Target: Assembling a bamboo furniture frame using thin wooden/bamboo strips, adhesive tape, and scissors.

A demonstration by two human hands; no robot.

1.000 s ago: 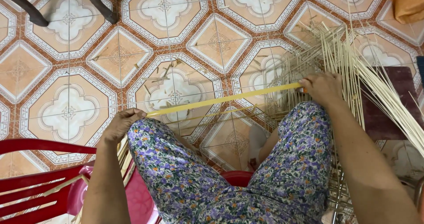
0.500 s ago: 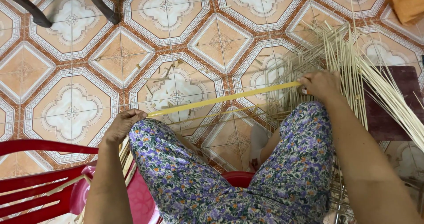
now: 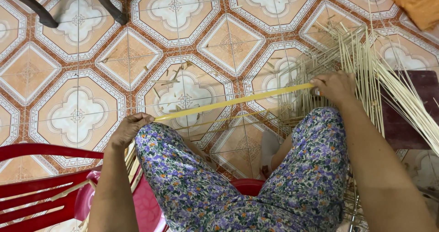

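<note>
Left hand (image 3: 129, 129): closed on the near end of the strip (image 3: 233, 102), fist resting at the left knee.
Right hand (image 3: 334, 86): fingers curled round the far end of the strip, at the edge of the weave (image 3: 320, 67).
Strip: long, flat, yellow; spans knee to knee above the floor (image 3: 77, 117), taut, tilted up toward the right.
Weave: pale splints crossing in an open lattice, loose ends fanning right over a dark mat (image 3: 407, 122).
Spare splints: a bundle (image 3: 131, 161) beside the left thigh, partly hidden.
Seat: red chair (image 3: 41, 186) at left; pink stool (image 3: 146, 209) under the legs.
Floor: patterned tiles, small offcuts (image 3: 171, 79) scattered below the strip.
Risk 1: strip may kink or split if bent sharply between the two grips.
Risk 2: thin edge could cut a finger if it slides through a tight fist.
Risk 3: pulling hard on the right end could shift the loose lattice.
</note>
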